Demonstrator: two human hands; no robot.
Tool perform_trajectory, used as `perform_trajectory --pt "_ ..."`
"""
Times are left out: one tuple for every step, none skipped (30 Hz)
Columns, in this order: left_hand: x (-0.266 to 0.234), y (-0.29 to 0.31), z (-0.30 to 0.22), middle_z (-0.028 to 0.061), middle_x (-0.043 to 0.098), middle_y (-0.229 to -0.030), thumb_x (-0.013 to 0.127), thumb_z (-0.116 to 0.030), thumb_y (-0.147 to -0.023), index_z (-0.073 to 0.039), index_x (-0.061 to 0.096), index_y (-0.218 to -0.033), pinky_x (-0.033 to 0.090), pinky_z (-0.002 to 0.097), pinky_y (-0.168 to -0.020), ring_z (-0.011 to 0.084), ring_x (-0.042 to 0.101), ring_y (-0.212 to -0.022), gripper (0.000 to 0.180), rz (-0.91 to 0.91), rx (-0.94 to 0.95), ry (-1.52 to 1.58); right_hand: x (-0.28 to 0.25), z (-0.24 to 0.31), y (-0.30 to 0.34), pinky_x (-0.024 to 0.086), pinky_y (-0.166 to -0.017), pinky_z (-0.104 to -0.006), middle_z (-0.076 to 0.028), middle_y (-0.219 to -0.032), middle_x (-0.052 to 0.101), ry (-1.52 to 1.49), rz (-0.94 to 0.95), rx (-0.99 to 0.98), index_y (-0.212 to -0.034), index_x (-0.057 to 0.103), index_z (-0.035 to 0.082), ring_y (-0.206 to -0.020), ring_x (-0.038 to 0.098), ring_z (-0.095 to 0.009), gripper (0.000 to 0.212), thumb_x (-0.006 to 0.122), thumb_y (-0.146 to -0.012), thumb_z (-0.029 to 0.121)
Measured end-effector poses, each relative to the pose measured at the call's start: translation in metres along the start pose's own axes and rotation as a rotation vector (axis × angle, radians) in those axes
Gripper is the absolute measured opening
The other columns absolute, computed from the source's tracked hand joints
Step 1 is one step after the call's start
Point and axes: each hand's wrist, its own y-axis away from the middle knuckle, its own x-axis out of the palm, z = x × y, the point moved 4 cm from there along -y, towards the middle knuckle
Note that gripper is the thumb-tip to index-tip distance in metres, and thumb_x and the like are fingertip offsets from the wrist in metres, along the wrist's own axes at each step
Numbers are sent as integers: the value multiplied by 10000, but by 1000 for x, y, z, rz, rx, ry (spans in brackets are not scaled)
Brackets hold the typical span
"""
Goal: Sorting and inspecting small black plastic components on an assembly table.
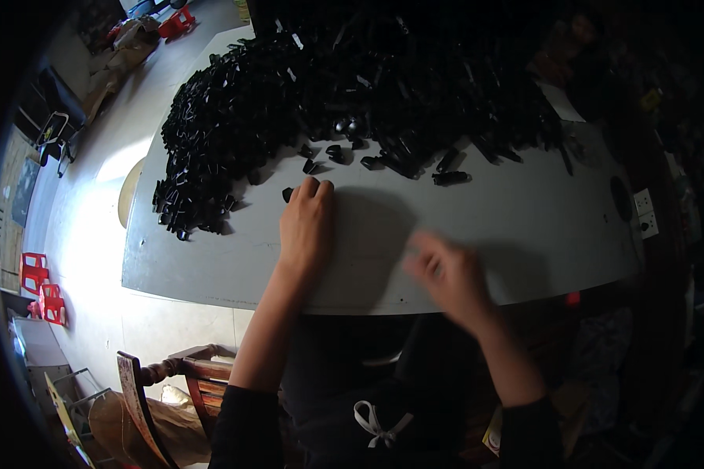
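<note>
A large heap of small black plastic parts [219,117] covers the far side of the grey table [516,203]. My left hand [307,223] is over the table in front of the heap, its fingers bent down and closed. A small black plastic piece [287,195] shows at its fingertips; the rest of the grip is hidden behind the hand. Several loose parts [335,154] lie just beyond it, and a longer black piece [451,178] rests farther right. My right hand [446,275] hovers near the table's front edge, its curled fingers smeared by motion; whether it holds anything does not show.
A wooden chair [203,383] stands at the lower left, near the table's front edge. Red stools [52,303] are on the floor at left. A wall socket [644,213] is beyond the right edge. Another person [579,35] is dimly visible at the far right.
</note>
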Motion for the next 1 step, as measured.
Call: perform_trajectory --pt "7 -2 2 190 524 -1118 657 -167 -828 -93 544 -1205 478 413 -828 366 565 -1005 401 59 34 -10 -14 -10 -23 547 -612 -275 -117 -820 706 157 -140 23 -1169 600 -2 -690 688 -157 343 669 -879 169"
